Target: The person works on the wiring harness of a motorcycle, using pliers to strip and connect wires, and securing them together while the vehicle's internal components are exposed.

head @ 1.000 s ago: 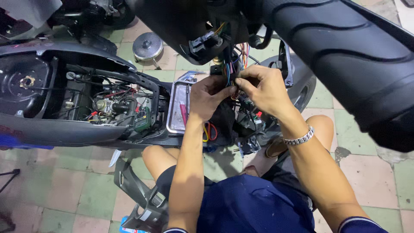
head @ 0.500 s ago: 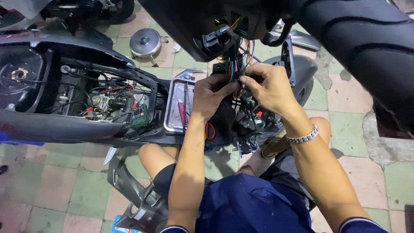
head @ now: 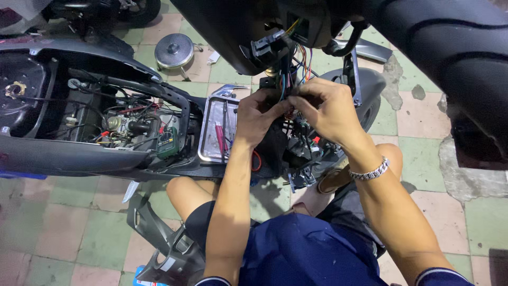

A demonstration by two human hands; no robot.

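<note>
Our left hand (head: 259, 114) & right hand (head: 325, 108) meet, fingertips pinched on the coloured wire bundle (head: 296, 69) under the scooter's front; steel tool tray (head: 207, 127) sits close w/ tools in reach

Round metal strainer lid (head: 174, 50) on the tiled floor (head: 455, 212), up near a tyre (head: 142, 9). Steel tray (head: 207, 139) with a pink-handled tool (head: 220, 136), resting on the opened scooter frame (head: 63, 156). Green circuit box (head: 167, 143) beside tangled engine parts (head: 124, 126). Loose grey plastic panel (head: 159, 238) lower down.
</note>
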